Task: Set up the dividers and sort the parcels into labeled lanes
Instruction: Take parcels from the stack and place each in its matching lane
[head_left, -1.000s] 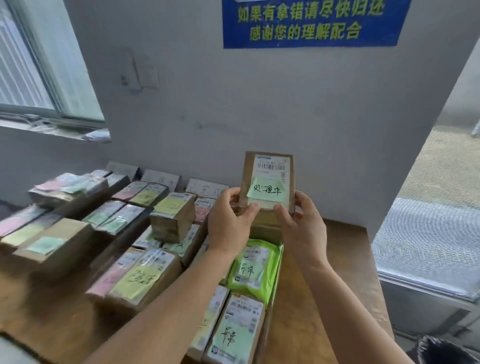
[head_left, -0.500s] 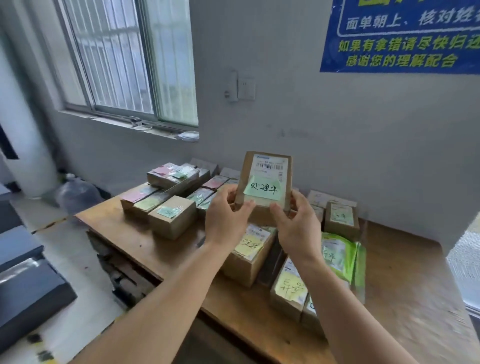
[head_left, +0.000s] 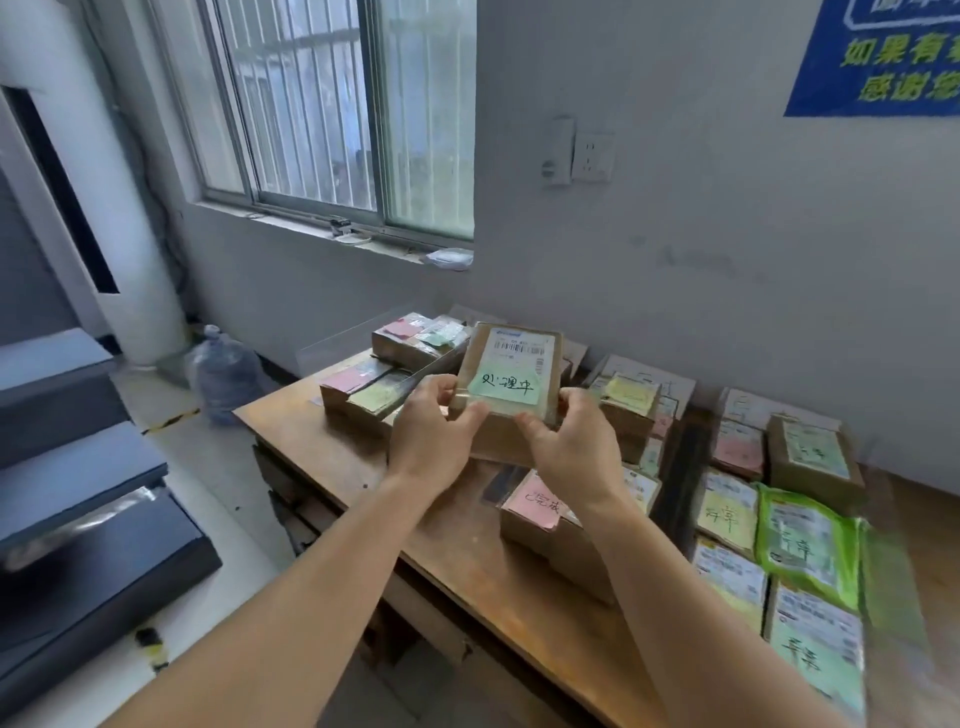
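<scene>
I hold a brown cardboard parcel (head_left: 511, 374) up over the wooden table (head_left: 457, 551), its face tilted toward me. It carries a white barcode label and a green sticky note with handwriting. My left hand (head_left: 431, 428) grips its lower left corner and my right hand (head_left: 571, 449) grips its lower right corner. Below lie rows of parcels with coloured notes: a box with a pink note (head_left: 543, 506), boxes at the back left (head_left: 415, 338), a box with a yellow note (head_left: 631, 397) and a green plastic mailer (head_left: 802, 545) on the right.
A dark divider strip (head_left: 675, 467) runs between parcel rows. White label cards (head_left: 649, 371) lean on the wall behind. A clear plastic sheet (head_left: 337, 343) stands at the table's far left corner. A water jug (head_left: 223, 371) and dark cabinets (head_left: 78, 519) sit left.
The view has swung left, so the table and parcels now lie further right. The held parcel stays in both hands and sits lower, nearer the back left rows.
</scene>
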